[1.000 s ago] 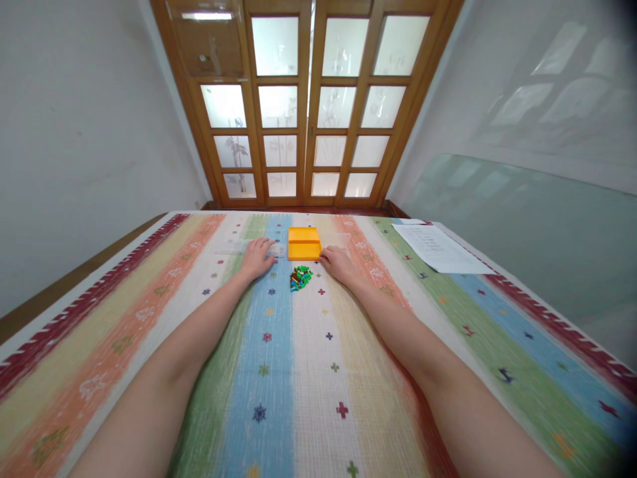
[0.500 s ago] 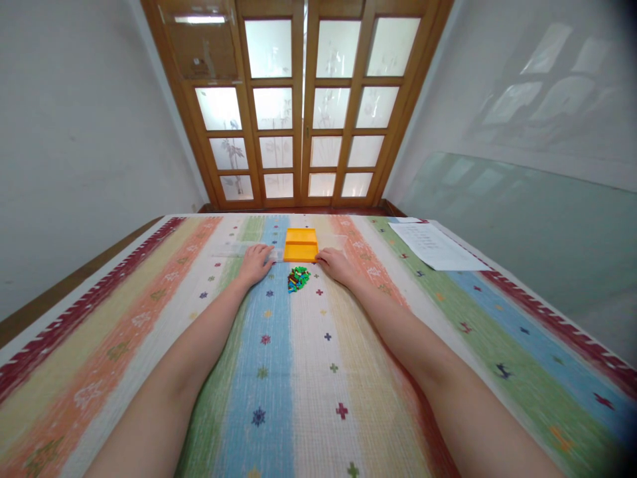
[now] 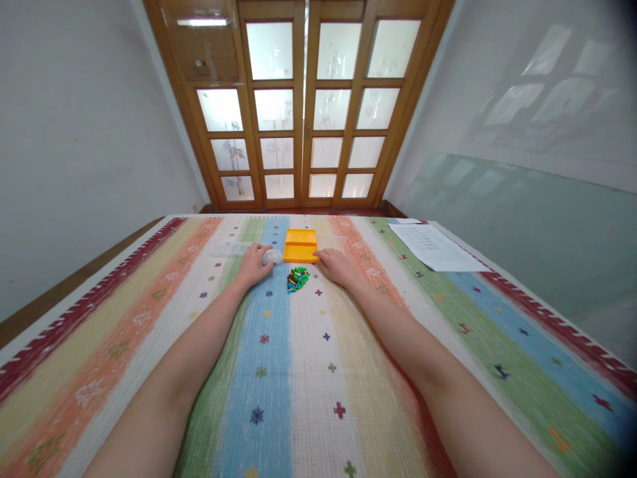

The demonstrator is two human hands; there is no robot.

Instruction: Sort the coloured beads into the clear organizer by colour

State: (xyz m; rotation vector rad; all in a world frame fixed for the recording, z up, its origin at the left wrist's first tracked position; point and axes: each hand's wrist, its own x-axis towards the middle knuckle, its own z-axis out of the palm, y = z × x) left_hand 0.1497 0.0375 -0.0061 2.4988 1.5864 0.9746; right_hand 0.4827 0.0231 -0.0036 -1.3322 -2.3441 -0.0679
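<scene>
A yellow two-section plastic tray point(image 3: 300, 257) lies near the far side of the table. At its right front corner, my right hand point(image 3: 336, 263) is closed with the fingertips on the rim. My left hand point(image 3: 255, 265) curls its thumb and fingers around a small clear plastic piece point(image 3: 273, 255) just left of the tray; its exact shape is hard to make out. Just in front of the tray is a small heap of green, blue and brown pieces point(image 3: 298, 279), too small to name.
Clear plastic point(image 3: 229, 249) lies flat left of my left hand, and another clear sheet or lid point(image 3: 332, 242) is behind my right hand. Printed paper point(image 3: 432, 245) rests at the far right. A striped cloth point(image 3: 318, 372) covers the table; wooden glazed doors point(image 3: 304, 106) stand beyond.
The clear piece at my left hand now looks slightly shifted or tilted. My right fingertips have moved a little onto the tray's corner. The heap stays put.
</scene>
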